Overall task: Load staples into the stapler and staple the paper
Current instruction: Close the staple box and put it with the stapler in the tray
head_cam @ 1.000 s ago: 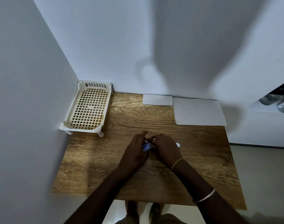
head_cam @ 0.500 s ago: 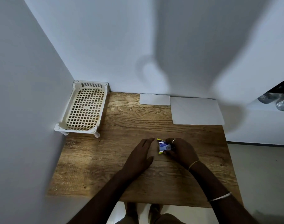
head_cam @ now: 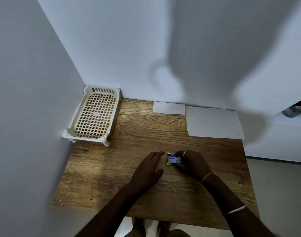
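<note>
A small blue and yellow staple box (head_cam: 174,159) lies on the wooden table (head_cam: 112,177) near its middle. My right hand (head_cam: 192,162) grips the box at its right end with curled fingers. To the left of the box, my left hand (head_cam: 148,170) rests flat on the table with its fingers apart and nothing in it, a small gap away. Two white sheets of paper lie at the back edge: a small one (head_cam: 169,108) and a larger one (head_cam: 214,122). I see no stapler; my right hand may hide it.
A cream plastic lattice tray (head_cam: 93,115) on short legs stands in the back left corner against the walls. White walls close the table on the left and at the back. The floor shows past the table's right and front edges.
Both hands were together over the box a second ago. My left hand has let go and drawn away to the left, so the staple box shows in my right hand.
</note>
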